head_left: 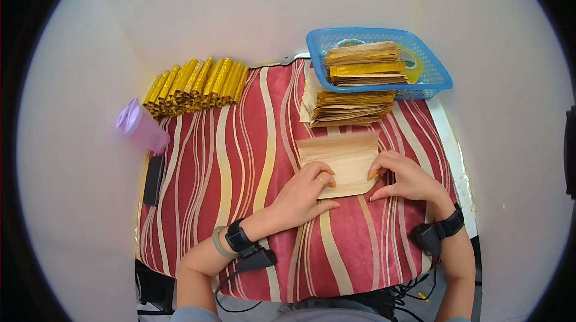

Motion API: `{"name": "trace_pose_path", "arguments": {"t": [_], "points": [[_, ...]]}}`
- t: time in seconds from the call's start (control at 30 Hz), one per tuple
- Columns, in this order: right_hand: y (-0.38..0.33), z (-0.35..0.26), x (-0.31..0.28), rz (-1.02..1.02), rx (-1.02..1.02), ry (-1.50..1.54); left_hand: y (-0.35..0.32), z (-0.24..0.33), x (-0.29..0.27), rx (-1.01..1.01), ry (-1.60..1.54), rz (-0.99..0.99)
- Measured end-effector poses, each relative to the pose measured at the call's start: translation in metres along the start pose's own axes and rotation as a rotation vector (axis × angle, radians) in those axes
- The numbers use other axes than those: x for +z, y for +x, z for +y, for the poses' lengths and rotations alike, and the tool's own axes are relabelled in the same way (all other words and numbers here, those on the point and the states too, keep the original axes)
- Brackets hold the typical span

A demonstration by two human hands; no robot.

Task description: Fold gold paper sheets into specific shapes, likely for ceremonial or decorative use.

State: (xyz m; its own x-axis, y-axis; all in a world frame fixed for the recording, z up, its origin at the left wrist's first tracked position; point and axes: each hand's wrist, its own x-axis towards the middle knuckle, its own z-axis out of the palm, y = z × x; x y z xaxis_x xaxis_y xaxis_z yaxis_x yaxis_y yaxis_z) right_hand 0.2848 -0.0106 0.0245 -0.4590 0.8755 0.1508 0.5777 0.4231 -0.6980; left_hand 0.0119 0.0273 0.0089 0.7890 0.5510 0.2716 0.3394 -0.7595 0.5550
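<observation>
A tan sheet of paper (345,172) lies on the striped cloth, its far edge slightly raised and its near right corner curved. My left hand (309,190) rests on the sheet's left part, fingers bent and thumb apart by the near edge. At the right edge, my right hand (405,179) touches the paper with curled fingertips; a gap shows between them and the thumb. Just beyond the sheet is a stack of gold-and-tan papers (353,108). Whether anything lies under the sheet is hidden.
A blue plastic basket (441,79) at the back right holds more gold-and-tan papers (366,67). Rolled gold paper tubes (198,85) are piled at the back left. Near them are a purple lidded cup (144,127) and a black phone (153,181). Pale walls surround the table.
</observation>
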Motion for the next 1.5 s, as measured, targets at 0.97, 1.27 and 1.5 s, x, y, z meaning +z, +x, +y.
{"name": "trace_pose_path", "arguments": {"t": [0.97,1.27,1.5], "points": [[0.005,0.002,0.027,0.293,0.131,-0.286,0.003,-0.005,0.002,-0.168,0.069,0.208],[0.005,-0.002,0.027,0.285,0.155,-0.328,0.003,-0.002,0.002,-0.179,0.198,0.233],[0.003,-0.003,0.025,0.307,0.180,-0.292,0.002,-0.005,-0.001,-0.070,0.261,0.235]]}}
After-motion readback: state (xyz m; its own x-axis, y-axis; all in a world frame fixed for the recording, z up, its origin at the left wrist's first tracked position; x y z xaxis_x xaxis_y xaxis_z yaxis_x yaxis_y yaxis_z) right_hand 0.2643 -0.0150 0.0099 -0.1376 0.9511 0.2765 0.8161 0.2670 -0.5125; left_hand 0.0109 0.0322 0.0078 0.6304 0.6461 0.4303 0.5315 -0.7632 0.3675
